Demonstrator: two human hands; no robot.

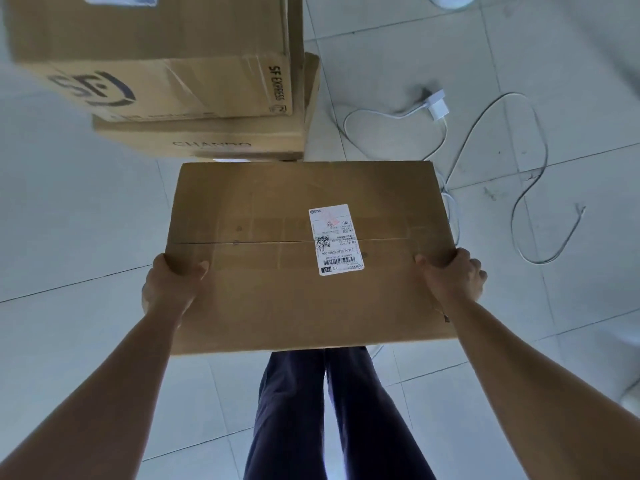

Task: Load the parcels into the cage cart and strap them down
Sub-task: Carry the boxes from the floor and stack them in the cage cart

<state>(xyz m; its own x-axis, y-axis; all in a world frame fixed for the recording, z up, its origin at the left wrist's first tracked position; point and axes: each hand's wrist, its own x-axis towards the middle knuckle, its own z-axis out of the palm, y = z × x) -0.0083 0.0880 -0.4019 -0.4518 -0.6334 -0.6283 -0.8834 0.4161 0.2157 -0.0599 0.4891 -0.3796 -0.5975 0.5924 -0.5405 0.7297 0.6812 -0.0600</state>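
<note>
A flat brown cardboard parcel (270, 299) with a white shipping label (335, 239) on top is held level in front of me, above the floor. My left hand (169, 287) grips its left edge and my right hand (455, 277) grips its right edge, thumbs on top. Just beyond it stands a stack of parcels: a large SF Express box (156, 53) resting on a wider brown box (207, 140). No cage cart or strap is in view.
Pale tiled floor (79, 220) lies all around. A white charger plug (437, 105) with a long looping white cable (533, 188) lies on the floor to the right. My dark trouser legs (311, 410) are below the held parcel.
</note>
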